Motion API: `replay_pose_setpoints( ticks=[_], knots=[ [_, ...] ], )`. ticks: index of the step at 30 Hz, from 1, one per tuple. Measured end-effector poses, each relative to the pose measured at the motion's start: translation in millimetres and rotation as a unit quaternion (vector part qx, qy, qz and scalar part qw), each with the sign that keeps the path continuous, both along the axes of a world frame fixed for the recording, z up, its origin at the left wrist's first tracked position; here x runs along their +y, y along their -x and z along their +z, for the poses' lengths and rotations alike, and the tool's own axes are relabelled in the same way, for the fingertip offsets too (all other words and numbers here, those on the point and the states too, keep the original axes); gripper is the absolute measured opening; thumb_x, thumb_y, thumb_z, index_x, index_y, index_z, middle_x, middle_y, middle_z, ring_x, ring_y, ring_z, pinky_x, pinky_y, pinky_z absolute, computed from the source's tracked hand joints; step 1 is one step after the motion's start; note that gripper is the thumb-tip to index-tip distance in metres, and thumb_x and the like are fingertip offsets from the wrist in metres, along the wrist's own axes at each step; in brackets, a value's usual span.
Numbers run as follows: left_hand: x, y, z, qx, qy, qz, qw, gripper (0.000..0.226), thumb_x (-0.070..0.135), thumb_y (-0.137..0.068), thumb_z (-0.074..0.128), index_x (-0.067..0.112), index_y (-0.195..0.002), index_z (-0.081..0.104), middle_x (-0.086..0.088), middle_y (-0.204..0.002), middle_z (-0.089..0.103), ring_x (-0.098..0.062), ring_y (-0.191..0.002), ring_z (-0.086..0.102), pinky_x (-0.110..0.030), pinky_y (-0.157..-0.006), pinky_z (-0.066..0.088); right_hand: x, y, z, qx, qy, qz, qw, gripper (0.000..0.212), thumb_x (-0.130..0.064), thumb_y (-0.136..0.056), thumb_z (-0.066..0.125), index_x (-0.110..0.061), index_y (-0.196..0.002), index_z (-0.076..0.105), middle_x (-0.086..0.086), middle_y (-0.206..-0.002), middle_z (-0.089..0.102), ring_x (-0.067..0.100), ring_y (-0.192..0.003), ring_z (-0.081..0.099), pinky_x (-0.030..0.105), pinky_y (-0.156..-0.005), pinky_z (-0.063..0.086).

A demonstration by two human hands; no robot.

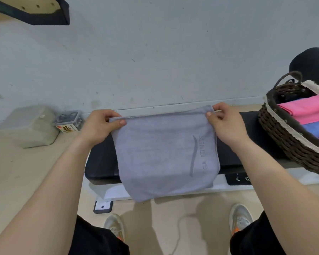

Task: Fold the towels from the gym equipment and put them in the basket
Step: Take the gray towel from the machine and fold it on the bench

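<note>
My left hand (99, 126) and right hand (226, 124) each pinch a top corner of the grey towel (166, 153) between thumb and curled fingers, so its top edge runs taut and level between them. The towel is soft, matte cloth, already doubled into layers. It hangs as a rough rectangle that narrows slightly toward its near, lower edge. A darker curved stroke and the upright lettering "FITNESS" are printed near its right side.

The towel hangs in front of the gym machine (99, 162), a long, flat black deck in a white frame with a small dark panel at its near right. I cannot tell whether the cloth touches the deck.

At the right end of the machine sits the basket (287, 144), oval, woven from dark brown wicker, with a loop handle and a pale lace-edged lining. Inside it, a folded pink towel (306, 109) and a folded blue towel (317, 127) lie flat side by side.

On the beige floor at far left, against the pale wall, stand a cloudy plastic box (29, 126) and a small clear box (68, 120) with a label. My grey shoes (114, 227) are nearest.
</note>
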State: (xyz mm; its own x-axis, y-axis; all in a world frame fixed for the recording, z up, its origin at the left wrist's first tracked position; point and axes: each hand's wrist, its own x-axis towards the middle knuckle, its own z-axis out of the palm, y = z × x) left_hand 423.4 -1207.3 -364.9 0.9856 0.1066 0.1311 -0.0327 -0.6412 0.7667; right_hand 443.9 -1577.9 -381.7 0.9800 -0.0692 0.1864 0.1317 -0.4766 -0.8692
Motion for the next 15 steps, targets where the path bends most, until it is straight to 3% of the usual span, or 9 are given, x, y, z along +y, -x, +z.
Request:
replay_pose_setpoints(
  ticks=[2, 4, 9, 13, 15],
  knots=[
    [-1.7, -12.5, -12.3, 0.018, -0.064, 0.055, 0.996, 0.022, 0.043, -0.077, 0.082, 0.025, -0.075, 0.07, 0.004, -0.071, 0.068, -0.016, -0.068, 0.062, -0.031, -0.064, 0.048, 2.8, -9.0, -4.7, 0.006, 0.119, -0.026, 0.993, 0.012, -0.036, -0.095, 0.06, -0.024, -0.096, 0.059, -0.006, -0.083, 0.068, 0.019, -0.084, 0.062, 0.037, -0.074, 0.051],
    [-8.1, -23.8, -22.6, 0.046, -0.06, 0.08, 0.994, 0.024, 0.041, -0.079, 0.081, 0.022, -0.075, 0.066, 0.0, -0.062, 0.064, -0.018, -0.055, 0.061, -0.03, -0.06, 0.045, 5.8, -19.0, -8.0, 0.043, 0.142, -0.036, 0.988, 0.013, -0.035, -0.094, 0.06, -0.022, -0.092, 0.059, -0.006, -0.081, 0.065, 0.022, -0.086, 0.062, 0.037, -0.075, 0.051],
    [-18.0, -56.0, -33.8, 0.056, 0.001, 0.105, 0.993, 0.016, 0.031, -0.089, 0.073, 0.019, -0.082, 0.064, -0.003, -0.068, 0.068, -0.022, -0.055, 0.072, -0.032, -0.064, 0.052, 8.6, -46.9, -17.9, 0.093, 0.087, -0.046, 0.991, 0.011, -0.03, -0.092, 0.062, -0.025, -0.083, 0.06, 0.001, -0.077, 0.071, 0.026, -0.08, 0.07, 0.047, -0.082, 0.058],
    [-20.9, -75.3, -27.0, 0.004, 0.111, 0.117, 0.987, 0.013, 0.024, -0.093, 0.069, 0.015, -0.087, 0.063, -0.01, -0.087, 0.064, -0.03, -0.072, 0.074, -0.04, -0.063, 0.059, 11.4, -66.5, -18.4, 0.063, -0.056, -0.042, 0.996, 0.009, -0.026, -0.087, 0.066, -0.028, -0.08, 0.061, 0.001, -0.083, 0.069, 0.028, -0.085, 0.072, 0.053, -0.084, 0.058],
    [-22.3, -80.0, -24.9, -0.023, 0.14, 0.114, 0.983, 0.011, 0.022, -0.094, 0.067, 0.017, -0.085, 0.062, -0.009, -0.088, 0.065, -0.034, -0.082, 0.073, -0.048, -0.073, 0.061, 12.1, -74.2, -19.4, 0.049, -0.106, -0.036, 0.993, 0.003, -0.03, -0.08, 0.066, -0.029, -0.078, 0.063, 0.002, -0.087, 0.069, 0.029, -0.089, 0.071, 0.054, -0.085, 0.058]
  ],
)
